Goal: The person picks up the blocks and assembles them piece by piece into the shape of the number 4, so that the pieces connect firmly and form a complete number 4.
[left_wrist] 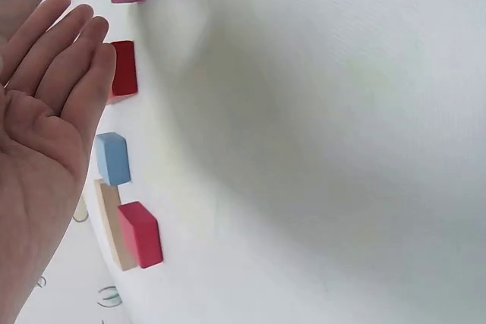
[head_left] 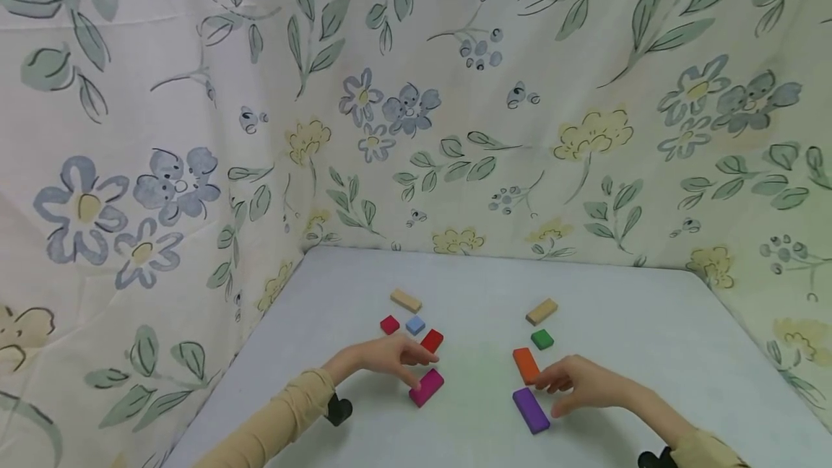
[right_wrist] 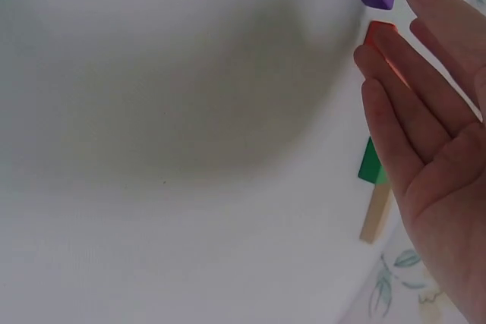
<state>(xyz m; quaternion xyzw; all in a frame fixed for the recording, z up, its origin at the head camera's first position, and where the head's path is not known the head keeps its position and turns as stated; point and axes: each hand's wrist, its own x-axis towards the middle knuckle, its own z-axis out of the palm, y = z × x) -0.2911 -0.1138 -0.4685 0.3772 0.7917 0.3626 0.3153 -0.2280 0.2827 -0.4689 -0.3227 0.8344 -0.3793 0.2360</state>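
Observation:
Fingers extended and apart, my left hand hovers over the left blocks, its thumb tip at the edge of a magenta block. A red block lies just beyond its fingers. In the left wrist view the palm and loosely bent fingers hold nothing. My right hand is beside a purple block, thumb near its side, and its fingertips overlap the end of an orange block in the head view. The right wrist view shows the right palm with nothing in it.
Farther back on the left lie a small red block, a light blue block and a plain wooden block. On the right are a green block and another wooden block. Floral cloth surrounds the white table.

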